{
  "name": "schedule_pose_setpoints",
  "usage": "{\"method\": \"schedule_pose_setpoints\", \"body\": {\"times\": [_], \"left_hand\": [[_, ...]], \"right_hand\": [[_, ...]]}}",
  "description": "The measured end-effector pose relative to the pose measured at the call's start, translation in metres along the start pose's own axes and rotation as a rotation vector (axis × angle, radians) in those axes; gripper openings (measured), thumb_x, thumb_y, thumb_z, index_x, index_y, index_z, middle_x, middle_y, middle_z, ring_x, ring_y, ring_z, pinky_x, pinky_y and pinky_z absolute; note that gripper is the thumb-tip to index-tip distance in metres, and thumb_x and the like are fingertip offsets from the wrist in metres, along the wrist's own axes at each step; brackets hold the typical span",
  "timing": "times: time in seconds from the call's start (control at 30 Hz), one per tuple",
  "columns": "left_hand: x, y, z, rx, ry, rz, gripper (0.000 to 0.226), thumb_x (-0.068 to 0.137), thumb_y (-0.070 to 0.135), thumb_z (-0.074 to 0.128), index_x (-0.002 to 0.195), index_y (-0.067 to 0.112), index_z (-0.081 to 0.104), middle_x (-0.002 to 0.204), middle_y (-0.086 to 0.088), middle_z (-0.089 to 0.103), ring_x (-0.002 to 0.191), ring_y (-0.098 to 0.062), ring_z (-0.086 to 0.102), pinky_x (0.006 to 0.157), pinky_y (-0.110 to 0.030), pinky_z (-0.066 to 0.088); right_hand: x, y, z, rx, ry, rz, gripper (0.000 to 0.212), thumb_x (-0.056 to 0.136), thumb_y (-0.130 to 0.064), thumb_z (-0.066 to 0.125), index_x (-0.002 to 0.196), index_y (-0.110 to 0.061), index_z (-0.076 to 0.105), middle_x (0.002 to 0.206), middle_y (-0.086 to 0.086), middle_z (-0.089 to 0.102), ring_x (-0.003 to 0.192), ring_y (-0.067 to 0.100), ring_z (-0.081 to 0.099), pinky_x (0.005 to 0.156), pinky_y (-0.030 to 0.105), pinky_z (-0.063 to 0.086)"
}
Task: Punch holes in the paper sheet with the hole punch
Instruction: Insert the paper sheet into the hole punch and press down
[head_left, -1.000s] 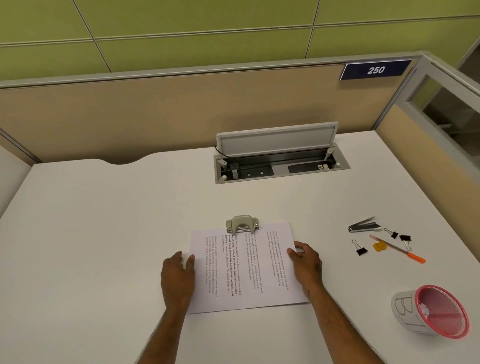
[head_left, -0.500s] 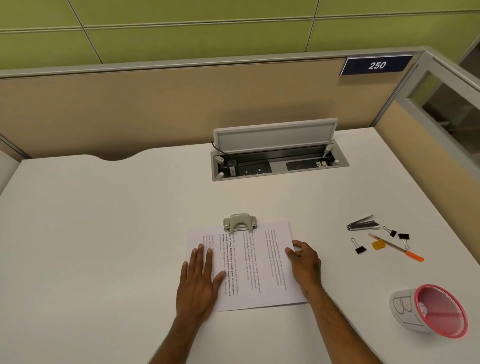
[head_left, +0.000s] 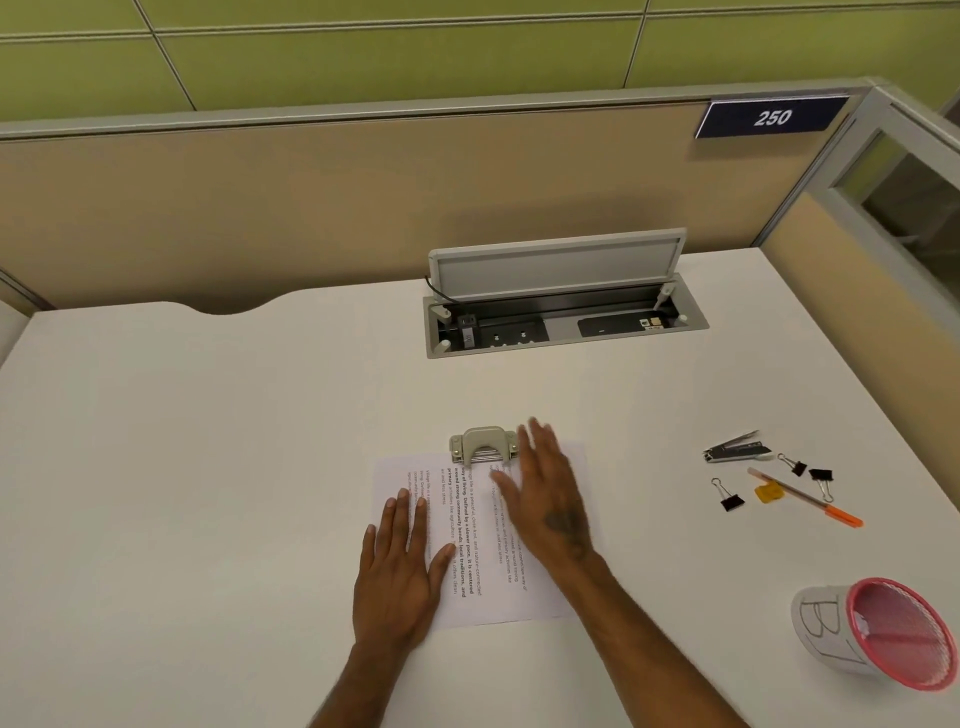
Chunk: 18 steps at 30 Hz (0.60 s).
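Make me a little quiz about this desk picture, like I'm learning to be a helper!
1. True or false: the left hand lies flat, with its fingers on the paper sheet.
2. Count: how many black binder clips lie on the desk?
3. Pick one: where is the hole punch?
A. At the far edge of the paper sheet
B. Under the left hand
C. Beside the binder clips

Key: 1 true; 2 three; 3 A.
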<state>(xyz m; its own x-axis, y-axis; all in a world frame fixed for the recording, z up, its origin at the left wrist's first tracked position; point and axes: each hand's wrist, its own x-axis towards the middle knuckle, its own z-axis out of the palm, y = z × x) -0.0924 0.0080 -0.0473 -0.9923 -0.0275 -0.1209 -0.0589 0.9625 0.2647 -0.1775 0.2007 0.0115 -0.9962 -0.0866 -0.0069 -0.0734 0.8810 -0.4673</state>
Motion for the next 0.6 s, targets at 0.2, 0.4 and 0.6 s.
{"method": "schedule_pose_setpoints", "body": {"times": [0.2,0.4,0.6], "left_hand": [[0.000,0.000,0.000,0.013,-0.008,-0.008,0.074,0.095,0.066,0.012,0.156,0.026,0.000,0.163,0.006,-0.007,0.151,-0.012,-0.007,0.121,-0.034,-0.003],[0.001,0.001,0.000,-0.001,0.006,-0.006,0.074,0.095,0.065,0.016,0.156,0.024,0.007,0.164,0.004,0.000,0.151,-0.014,0.001,0.120,-0.033,-0.002],[0.001,0.001,0.000,-0.005,0.010,-0.004,0.073,0.096,0.064,0.018,0.156,0.022,0.013,0.164,0.002,0.008,0.151,-0.016,0.009,0.120,-0.033,-0.001]], "right_hand": [[0.028,-0.021,0.029,-0.179,-0.174,-0.151,0.091,0.091,-0.069,0.026,0.154,-0.010,-0.003,0.162,0.005,-0.014,0.150,0.020,-0.011,0.118,0.034,-0.009],[0.032,-0.018,0.045,-0.221,-0.193,-0.119,0.102,0.079,-0.079,0.002,0.154,-0.010,-0.002,0.163,0.006,-0.009,0.151,0.021,-0.007,0.119,0.036,-0.010],[0.037,-0.021,0.049,-0.220,-0.205,-0.079,0.106,0.076,-0.080,0.000,0.155,-0.010,0.003,0.164,0.007,-0.001,0.151,0.024,-0.002,0.122,0.045,-0.006]]}}
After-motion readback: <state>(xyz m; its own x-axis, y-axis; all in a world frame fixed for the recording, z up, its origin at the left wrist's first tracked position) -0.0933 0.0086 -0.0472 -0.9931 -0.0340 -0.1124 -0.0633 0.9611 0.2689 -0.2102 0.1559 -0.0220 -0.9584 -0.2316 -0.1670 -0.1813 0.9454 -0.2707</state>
